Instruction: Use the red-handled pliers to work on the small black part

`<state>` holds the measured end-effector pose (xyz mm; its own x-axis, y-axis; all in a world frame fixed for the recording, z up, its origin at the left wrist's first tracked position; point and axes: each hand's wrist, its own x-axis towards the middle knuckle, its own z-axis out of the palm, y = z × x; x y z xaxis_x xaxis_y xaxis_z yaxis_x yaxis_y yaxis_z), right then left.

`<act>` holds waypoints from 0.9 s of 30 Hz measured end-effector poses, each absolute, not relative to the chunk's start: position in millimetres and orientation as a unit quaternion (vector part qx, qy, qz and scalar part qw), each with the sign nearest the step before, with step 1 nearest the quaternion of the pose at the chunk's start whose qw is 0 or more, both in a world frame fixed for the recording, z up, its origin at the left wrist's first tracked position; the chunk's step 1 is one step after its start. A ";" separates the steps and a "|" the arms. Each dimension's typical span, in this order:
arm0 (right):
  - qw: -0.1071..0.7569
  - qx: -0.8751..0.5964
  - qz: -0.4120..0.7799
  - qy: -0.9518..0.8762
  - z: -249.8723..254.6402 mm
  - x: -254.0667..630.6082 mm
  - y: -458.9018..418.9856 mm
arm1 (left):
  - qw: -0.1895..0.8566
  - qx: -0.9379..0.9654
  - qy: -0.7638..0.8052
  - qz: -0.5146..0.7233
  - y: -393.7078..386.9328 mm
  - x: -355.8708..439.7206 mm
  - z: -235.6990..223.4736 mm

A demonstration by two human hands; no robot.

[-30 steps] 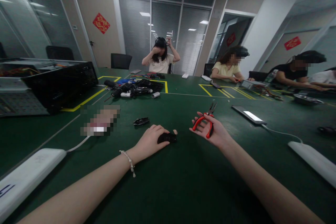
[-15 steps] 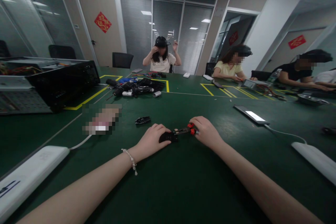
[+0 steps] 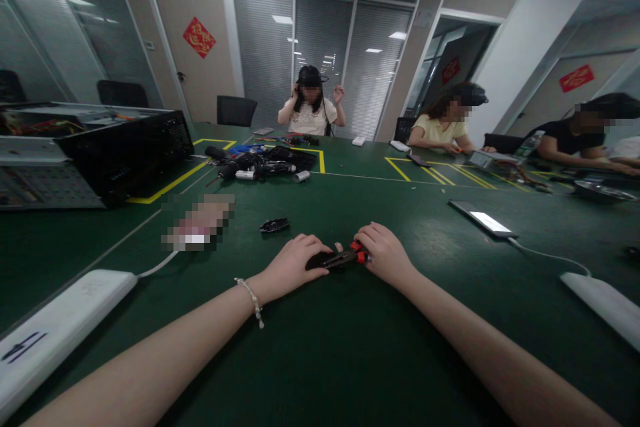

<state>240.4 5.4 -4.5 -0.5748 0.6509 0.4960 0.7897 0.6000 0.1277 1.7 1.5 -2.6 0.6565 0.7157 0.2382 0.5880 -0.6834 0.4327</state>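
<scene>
Red pliers gripped by the right hand might slip if pushed hard and nip the left hand holding what seems a black part.

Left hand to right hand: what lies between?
The head view shows a black part gripped by the left hand, pliers extending over it from the right hand, and a small pale piece.

Right palm and most of the pliers' red handles: obscured by the curled fingers. Black part: partly covered by left hand; detail illegible. White power bank, right side: cut by frame edge. Nearest phone screen, left: pixelated.
</scene>
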 end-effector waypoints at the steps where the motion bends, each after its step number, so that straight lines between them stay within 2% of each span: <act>1: 0.203 -0.412 -0.171 -0.872 -4.2 239.8 4.9 | 0.163 0.897 0.361 0.196 1.2 1.7 -1.9; 27: 0.170 -0.394 -0.197 -0.882 -0.8 236.0 2.0 | 0.168 0.908 0.336 0.187 -1.6 3.0 0.9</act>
